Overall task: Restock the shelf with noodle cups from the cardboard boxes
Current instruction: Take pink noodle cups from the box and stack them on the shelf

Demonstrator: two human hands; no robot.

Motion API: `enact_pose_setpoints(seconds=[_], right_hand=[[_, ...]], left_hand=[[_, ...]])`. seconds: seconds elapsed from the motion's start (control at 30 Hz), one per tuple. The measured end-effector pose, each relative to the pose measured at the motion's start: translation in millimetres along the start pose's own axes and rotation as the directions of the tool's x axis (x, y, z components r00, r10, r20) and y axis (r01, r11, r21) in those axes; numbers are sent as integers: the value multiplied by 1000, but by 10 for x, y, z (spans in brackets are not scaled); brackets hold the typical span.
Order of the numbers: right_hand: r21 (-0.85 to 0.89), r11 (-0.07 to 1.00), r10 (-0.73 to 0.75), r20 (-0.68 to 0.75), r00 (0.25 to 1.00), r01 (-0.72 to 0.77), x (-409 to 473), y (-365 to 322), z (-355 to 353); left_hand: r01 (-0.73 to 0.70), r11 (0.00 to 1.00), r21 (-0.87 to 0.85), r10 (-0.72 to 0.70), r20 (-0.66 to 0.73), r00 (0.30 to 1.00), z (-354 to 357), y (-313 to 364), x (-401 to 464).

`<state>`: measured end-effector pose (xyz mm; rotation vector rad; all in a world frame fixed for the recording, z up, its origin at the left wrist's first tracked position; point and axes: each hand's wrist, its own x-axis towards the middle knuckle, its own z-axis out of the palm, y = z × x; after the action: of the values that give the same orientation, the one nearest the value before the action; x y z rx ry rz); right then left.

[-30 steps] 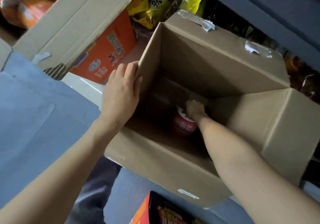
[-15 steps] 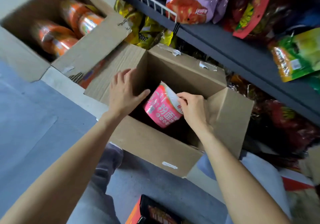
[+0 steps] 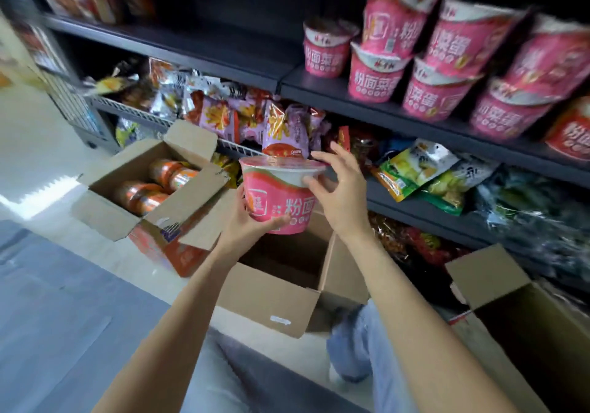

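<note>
Upright pink plastic-wrapped noodle cup (image 3: 281,193), white lid up; cradled underneath by left hand (image 3: 252,221); right hand (image 3: 338,189) spread open, thumb touching rim.

Dark metal shelving unit (image 3: 223,58) fills the whole back, tiered like a shop aisle. Below its upper board there's a white wire rack (image 3: 140,114) stuffed with snack bags (image 3: 284,131), kinda blurry. Left of the shelving the floor (image 3: 41,163) is pale and glossy, with a bright patch of light (image 3: 38,195) on it. Nearer the camera the floor turns grey-blue.
</note>
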<state>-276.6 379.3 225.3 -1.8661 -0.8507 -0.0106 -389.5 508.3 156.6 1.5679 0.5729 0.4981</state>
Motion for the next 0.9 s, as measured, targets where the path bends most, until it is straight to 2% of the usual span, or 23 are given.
enact_pose_setpoints(seconds=[0.07, 0.1, 0.17, 0.2, 0.3, 0.4, 0.5, 0.7, 0.9], right_hand=[[24, 993, 119, -57, 991, -117, -45, -80, -49], [57, 975, 219, -39, 975, -217, -47, -121, -80], [209, 901, 365, 105, 925, -380, 6, -157, -99], [270, 879, 360, 164, 919, -392, 57, -154, -93], [410, 872, 217, 168, 962, -268, 328, -94, -39], [452, 886, 65, 100, 993, -104, 814, -11, 39], [406, 913, 53, 0, 999, -48, 1459, 108, 128], [387, 922, 57, -126, 990, -4, 2509, 21, 96], [87, 992, 115, -264, 958, -96, 3363, -39, 5]], left_hand=[[-94, 992, 81, 102, -97, 990, 49, 118, -46], [-140, 976, 164, 165, -150, 975, 82, 170, -39], [-184, 933, 309, 267, -253, 930, 171, 310, 10], [-198, 919, 341, 304, -294, 906, 220, 375, 72], [-271, 914, 302, 369, -342, 864, 342, 528, 414], [-367, 905, 217, 418, -286, 862, 387, 647, 984], [-411, 898, 161, 437, -198, 877, 370, 846, 1613], [-439, 853, 282, 489, -141, 861, 291, 1352, 2618], [-385, 891, 241, 418, -103, 903, 405, 1805, 3393]])
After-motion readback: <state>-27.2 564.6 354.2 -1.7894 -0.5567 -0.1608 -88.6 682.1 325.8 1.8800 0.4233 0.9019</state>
